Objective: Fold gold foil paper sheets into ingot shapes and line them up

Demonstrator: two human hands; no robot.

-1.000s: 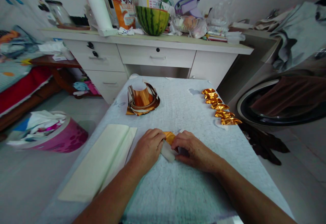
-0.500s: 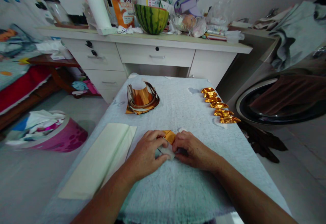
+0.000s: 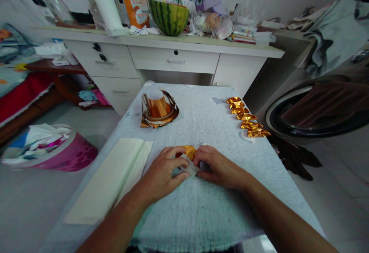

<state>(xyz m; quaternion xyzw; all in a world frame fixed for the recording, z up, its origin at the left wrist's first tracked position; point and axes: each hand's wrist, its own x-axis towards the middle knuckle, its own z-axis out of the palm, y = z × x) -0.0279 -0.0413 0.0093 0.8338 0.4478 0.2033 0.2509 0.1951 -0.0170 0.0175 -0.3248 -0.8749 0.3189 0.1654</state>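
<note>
Item under inspection: one foil piece [image 3: 189, 152], lying low at the cloth-covered counter [image 3: 201, 218] between the two hands and partly hidden by the fingers. Its far side shows bright gold, glossy and creased into flat, angular facets; the near side presents a matt, pale grey strip, smooth and slanting, with its outer corner exposed. Full outline cannot be determined. The left hand [image 3: 163, 172] is curled, thumb and forefinger narrowed on the pale strip. The right hand [image 3: 215, 165] is bunched, thumb and fingertips pinching the right side of the piece. Beyond the foil piece and to its left stands a coil of foil sheets [image 3: 160, 110], nested in curved layers, coppery and reflective, with ragged, uneven edges. Beyond it and to its right, a slanting row of folded gold foil shapes [image 3: 248, 125] is set close together; these are shiny, pointed at the ends and sharply faceted. Left of the foil piece lies cream paper [image 3: 108, 184], matt, long and flat, with a lengthwise fold or layered edge. The counter's covering is pale blue-grey, visibly woven, slightly wrinkled, and fringed along the edge nearest the wearer.
</note>
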